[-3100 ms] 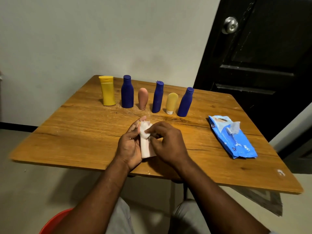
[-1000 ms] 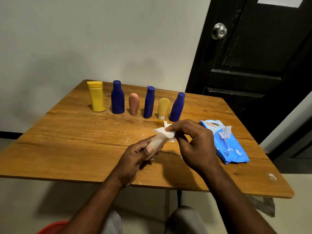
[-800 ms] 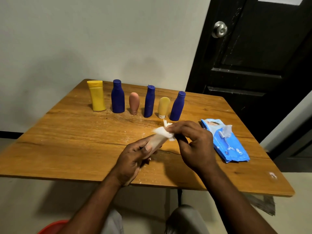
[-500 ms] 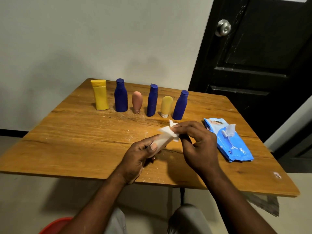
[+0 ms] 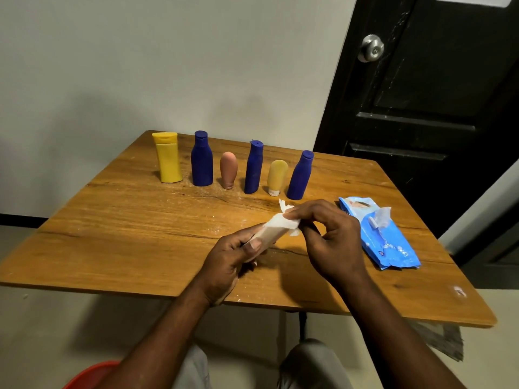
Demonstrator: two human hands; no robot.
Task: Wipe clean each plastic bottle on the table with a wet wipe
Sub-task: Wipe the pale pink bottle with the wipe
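Note:
My left hand (image 5: pixel 229 259) grips the lower end of a pale beige bottle (image 5: pixel 271 237), tilted up to the right above the wooden table (image 5: pixel 118 228). My right hand (image 5: pixel 327 234) pinches a white wet wipe (image 5: pixel 282 221) wrapped over the bottle's upper end. Several bottles stand in a row at the back: a yellow one (image 5: pixel 168 157), a blue one (image 5: pixel 202 159), a pink tube (image 5: pixel 229 169), a slim blue one (image 5: pixel 253 167), a small yellow tube (image 5: pixel 277 176) and another blue one (image 5: pixel 300 176).
A blue wet-wipe pack (image 5: pixel 379 237) lies on the table right of my hands, its flap lifted. A black door (image 5: pixel 438 108) with a metal knob stands behind the table's right side. A red object (image 5: pixel 87 374) sits below the table's near edge.
Earlier the bottle stood nearly upright between both hands; it now points up to the right, with the wipe at its upper end. Over the last second my hands barely moved.

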